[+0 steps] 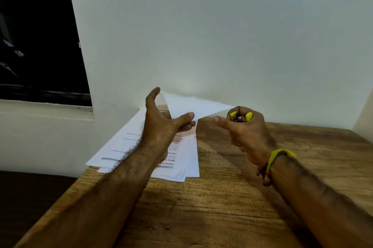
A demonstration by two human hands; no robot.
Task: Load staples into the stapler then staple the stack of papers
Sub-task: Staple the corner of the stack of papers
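Observation:
A loose stack of printed papers (187,159) lies at the back left of the wooden table (232,197), partly overhanging its left edge. My left hand (161,124) pinches a white sheet (193,107) between thumb and fingers and holds it lifted above the stack. To the right, my right hand (245,128) grips a small yellow stapler (240,116), of which only the yellow and metal end shows between my curled fingers. The lifted sheet's far corner reaches the stapler's end. No staples are visible.
A white wall (222,35) stands right behind the table. A dark window (36,35) with a white sill is at the left. A yellow band and beaded thread sit on my right wrist (278,159).

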